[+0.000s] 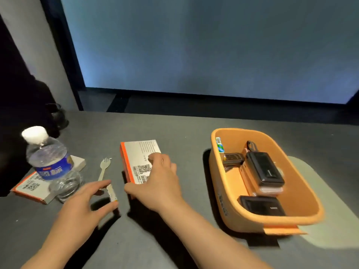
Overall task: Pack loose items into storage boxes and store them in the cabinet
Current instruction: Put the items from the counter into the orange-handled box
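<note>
Box [140, 162], white with orange edge, lay flat on table [174, 131] left of orange bin [272, 220]; my right hand [157, 181] clamped it, thumb under near corner, to lift binward. My left hand [83, 206] pinched small packet [112, 193], maybe wrapper, blurred. Bin already held black gadgets.

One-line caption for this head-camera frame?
Right hand grips an orange-edged box, left hand pinches a small packet, beside an orange bin.

A single head-worn view looks forward and down from close above the grey table [174, 129], over both forearms. The orange bin [303, 191] sits right of centre; left of it lie the loose things, and behind it rises a dark wall panel [213, 45].
</note>
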Available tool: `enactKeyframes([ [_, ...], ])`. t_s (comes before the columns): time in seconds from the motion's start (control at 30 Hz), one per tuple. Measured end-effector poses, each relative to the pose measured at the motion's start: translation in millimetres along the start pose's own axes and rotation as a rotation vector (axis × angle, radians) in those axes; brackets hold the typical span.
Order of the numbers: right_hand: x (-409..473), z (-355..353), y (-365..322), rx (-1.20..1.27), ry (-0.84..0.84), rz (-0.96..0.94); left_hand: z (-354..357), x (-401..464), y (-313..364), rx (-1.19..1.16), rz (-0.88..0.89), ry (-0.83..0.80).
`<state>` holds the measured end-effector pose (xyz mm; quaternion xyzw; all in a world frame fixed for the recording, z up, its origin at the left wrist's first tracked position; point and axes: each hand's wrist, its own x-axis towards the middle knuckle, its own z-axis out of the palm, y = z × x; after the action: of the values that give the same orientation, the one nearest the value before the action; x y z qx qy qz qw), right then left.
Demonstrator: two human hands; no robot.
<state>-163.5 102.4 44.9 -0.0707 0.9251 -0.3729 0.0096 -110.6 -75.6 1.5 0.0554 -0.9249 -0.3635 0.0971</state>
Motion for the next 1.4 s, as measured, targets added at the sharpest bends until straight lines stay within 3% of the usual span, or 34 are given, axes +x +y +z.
enactKeyframes([
  [0.17, -41, -84, 16, 0.065, 0.106, -0.115, 28, 7, 66, -0.127, 0.109, 0.072],
  [0.37, -59, -174, 86, -0.160, 0.239, 0.013, 77, -1, 134, -0.275, 0.240, 0.019],
  [0.53, -55, -214, 139, -0.514, 0.018, 0.215, 102, 0, 169, -0.337, 0.273, 0.017],
  [0.9, -4, -182, 151, -0.909, -0.211, 0.118, 110, 4, 186, -0.307, 0.271, 0.048],
  [1.1, -3, -165, 158, -0.792, -0.184, 0.085, 111, 2, 180, -0.296, 0.264, 0.049],
  [1.27, -10, -167, 168, -0.272, -0.011, 0.071, 110, 4, 178, -0.283, 0.262, 0.059],
  [1.4, -12, -168, 174, -0.072, 0.090, 0.118, 114, 5, 182, -0.275, 0.262, 0.044],
])
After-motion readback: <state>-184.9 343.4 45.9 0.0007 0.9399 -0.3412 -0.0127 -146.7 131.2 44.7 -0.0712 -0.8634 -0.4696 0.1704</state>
